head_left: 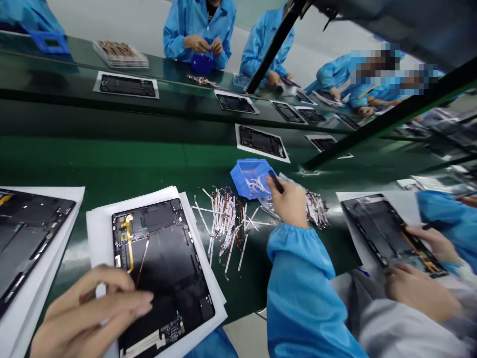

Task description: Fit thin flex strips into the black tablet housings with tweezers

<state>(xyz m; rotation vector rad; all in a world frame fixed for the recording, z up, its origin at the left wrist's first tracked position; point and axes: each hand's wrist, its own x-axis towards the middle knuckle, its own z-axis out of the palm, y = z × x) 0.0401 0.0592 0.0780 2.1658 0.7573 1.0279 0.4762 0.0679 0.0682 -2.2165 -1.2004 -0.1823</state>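
Note:
An opened black tablet back lies on white paper right in front of me, with a gold flex cable and a thin strip on it. My left hand lies over its lower left edge, fingers blurred, and the strip's lower end runs in near them. My right hand, in a blue sleeve, grips a black-handled tool beside a blue plastic bin of white scraps. A loose heap of peeled adhesive strips lies between my hands.
A co-worker's hands work on a tablet at my right. Another tablet lies at my far left. Several more stand on the green bench, with several blue-smocked people across it and a black frame bar overhead.

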